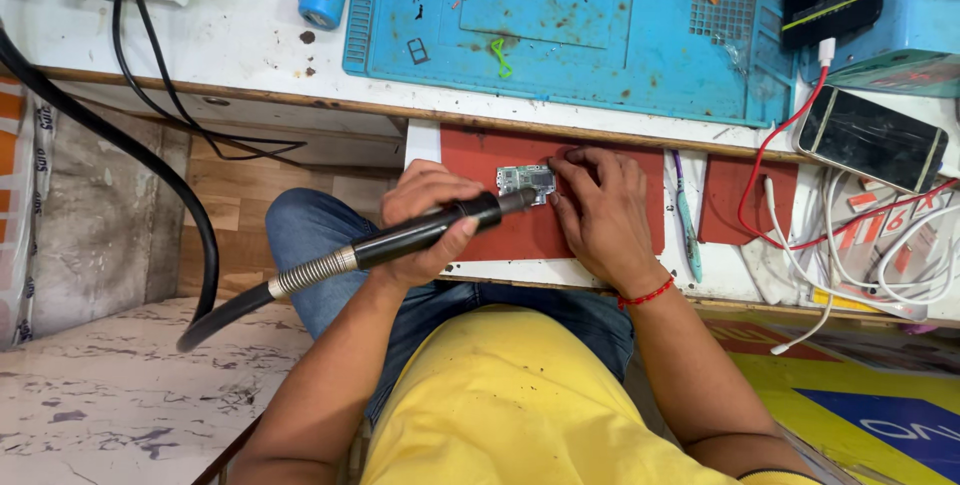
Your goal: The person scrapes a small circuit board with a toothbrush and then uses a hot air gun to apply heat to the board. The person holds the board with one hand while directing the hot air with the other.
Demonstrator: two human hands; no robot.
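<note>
In the middle of the frame, on a red mat point(480, 160) that covers a small pull-out shelf, lies a small circuit board point(527, 181), silver-grey and flat. It looks thin, light and stiff, and I judge it fragile: the tiny parts on its face should not be pressed, so the safe place to hold it is by the edges. It could also slide easily on the mat if nothing pins it.

The right hand point(600, 210) does this work. It lies palm down to the right of the board, the fingers stretched and only a little spread, with the fingertips point(560, 160) pressing on the right edge and upper corner of the board; it does not grasp anything, it only holds the board down. A red thread is around this wrist.

The left hand point(425, 220) comes from the lower left, the forearm rising diagonally. Its fingers are closed around a black handpiece point(440, 228), held like a thick pen, and the tip points to the right and meets the left side of the board. A ribbed metal collar and a black hose point(200, 245) run away toward the left of the frame.

Further out, a blue work mat point(620, 45) fills the upper centre, and a phone point(872, 138) with white cables lies at the right.
</note>
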